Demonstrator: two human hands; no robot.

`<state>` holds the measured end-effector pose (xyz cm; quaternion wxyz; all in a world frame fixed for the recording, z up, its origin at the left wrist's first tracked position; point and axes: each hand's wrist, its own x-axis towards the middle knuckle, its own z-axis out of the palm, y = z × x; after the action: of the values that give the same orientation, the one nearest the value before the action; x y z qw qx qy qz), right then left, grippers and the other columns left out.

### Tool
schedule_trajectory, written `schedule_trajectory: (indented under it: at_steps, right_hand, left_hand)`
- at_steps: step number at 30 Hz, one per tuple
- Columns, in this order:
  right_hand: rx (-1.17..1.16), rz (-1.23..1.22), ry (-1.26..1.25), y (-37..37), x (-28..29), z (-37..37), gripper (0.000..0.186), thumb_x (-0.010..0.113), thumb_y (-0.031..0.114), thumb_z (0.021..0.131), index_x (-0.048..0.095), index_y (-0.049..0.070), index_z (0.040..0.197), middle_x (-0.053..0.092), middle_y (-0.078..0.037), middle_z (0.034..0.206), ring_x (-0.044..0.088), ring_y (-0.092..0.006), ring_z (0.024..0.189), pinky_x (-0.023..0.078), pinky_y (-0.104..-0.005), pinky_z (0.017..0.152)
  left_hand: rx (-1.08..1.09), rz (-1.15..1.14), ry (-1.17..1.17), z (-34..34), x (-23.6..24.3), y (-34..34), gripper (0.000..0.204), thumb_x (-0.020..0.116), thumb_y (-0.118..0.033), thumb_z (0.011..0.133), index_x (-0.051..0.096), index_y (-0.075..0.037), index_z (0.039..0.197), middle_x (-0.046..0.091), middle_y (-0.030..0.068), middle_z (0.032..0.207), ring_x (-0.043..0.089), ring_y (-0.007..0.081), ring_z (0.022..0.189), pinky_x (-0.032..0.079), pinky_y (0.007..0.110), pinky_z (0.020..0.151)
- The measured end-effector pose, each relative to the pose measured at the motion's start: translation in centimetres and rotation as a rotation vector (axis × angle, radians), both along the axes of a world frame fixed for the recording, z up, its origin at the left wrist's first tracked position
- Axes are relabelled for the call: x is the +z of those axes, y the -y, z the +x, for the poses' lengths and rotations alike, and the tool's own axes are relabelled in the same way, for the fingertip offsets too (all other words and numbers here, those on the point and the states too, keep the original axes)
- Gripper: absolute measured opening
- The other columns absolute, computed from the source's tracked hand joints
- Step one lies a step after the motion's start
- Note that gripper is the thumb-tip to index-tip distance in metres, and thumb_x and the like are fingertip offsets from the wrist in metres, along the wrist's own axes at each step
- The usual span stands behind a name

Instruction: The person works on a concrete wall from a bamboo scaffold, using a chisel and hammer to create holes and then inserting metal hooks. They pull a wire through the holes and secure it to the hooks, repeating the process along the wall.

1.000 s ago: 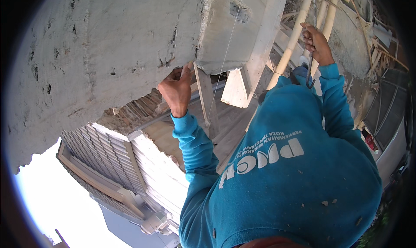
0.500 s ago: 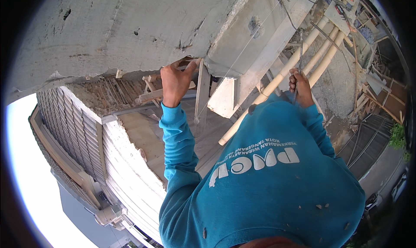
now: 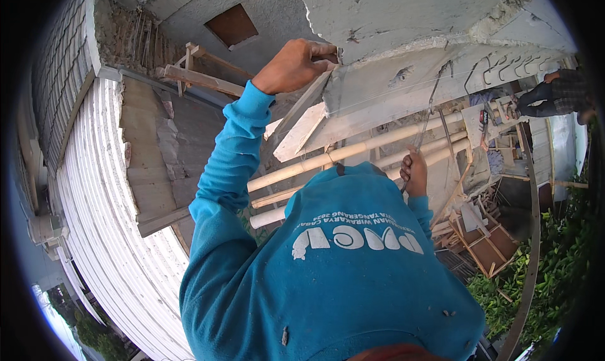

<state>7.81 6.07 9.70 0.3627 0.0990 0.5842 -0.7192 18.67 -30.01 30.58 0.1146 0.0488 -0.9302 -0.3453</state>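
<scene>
My left hand (image 3: 295, 66) is raised and closed at the broken corner of a grey concrete beam (image 3: 403, 20), just above the upper end of a wooden board (image 3: 304, 100). Its fingertips press together there, and what they grip is hidden. Lower and to the right, my right hand (image 3: 414, 173) wraps around a thin metal rod (image 3: 431, 102) that slants up toward the beam. Pale round poles (image 3: 353, 151) run behind that hand. Beside the board, a light wooden formwork plank (image 3: 372, 122) lies along the underside of the concrete.
Another person (image 3: 558, 96) is at the far right near several bent metal hooks (image 3: 504, 68). Corrugated white roofing (image 3: 104, 165) drops away at left. A wooden frame piece (image 3: 201, 77) juts out beyond my left arm. Scrap wood (image 3: 482, 235) and leafy plants (image 3: 548, 279) lie below right.
My view has swung to the right, bringing the other person and the hooks into sight. My left hand stays at the concrete corner; my right hand keeps hold of the metal rod.
</scene>
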Motion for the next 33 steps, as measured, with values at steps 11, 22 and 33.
schedule_trajectory:
  at_steps: [11, 22, 33]
  right_hand:
    - [0.231, 0.278, -0.036, -1.9, 1.4, -0.3, 0.032, 0.051, 0.024, 0.095, 0.053, 0.003, 0.119, 0.042, 0.003, 0.065, 0.033, -0.0034, 0.044, 0.025, -0.0202, 0.034]
    - [0.572, 0.568, -0.102, -1.6, 3.2, -0.6, 0.032, 0.050, 0.026, 0.096, 0.053, 0.003, 0.119, 0.039, 0.004, 0.061, 0.032, -0.0039, 0.041, 0.023, -0.0213, 0.034]
    - [0.656, 0.851, -0.062, -3.5, 5.4, -0.9, 0.027, 0.049, 0.026, 0.098, 0.056, 0.006, 0.115, 0.041, 0.004, 0.062, 0.033, -0.0038, 0.043, 0.024, -0.0222, 0.036]
  left_hand:
    - [0.299, -0.026, -0.139, 10.7, 1.4, -2.8, 0.032, 0.066, -0.018, 0.087, 0.066, -0.005, 0.117, 0.069, 0.0168, 0.106, 0.067, 0.0346, 0.094, 0.055, 0.040, 0.083]
    - [0.079, 0.624, 0.081, 13.5, -9.8, -12.5, 0.035, 0.064, -0.027, 0.088, 0.065, -0.002, 0.112, 0.065, 0.0197, 0.108, 0.061, 0.0371, 0.100, 0.049, 0.040, 0.089]
    - [0.822, 0.444, -0.275, 1.5, -24.9, -9.5, 0.052, 0.068, -0.036, 0.079, 0.057, -0.011, 0.123, 0.057, 0.0092, 0.121, 0.052, 0.0303, 0.112, 0.042, 0.040, 0.099]
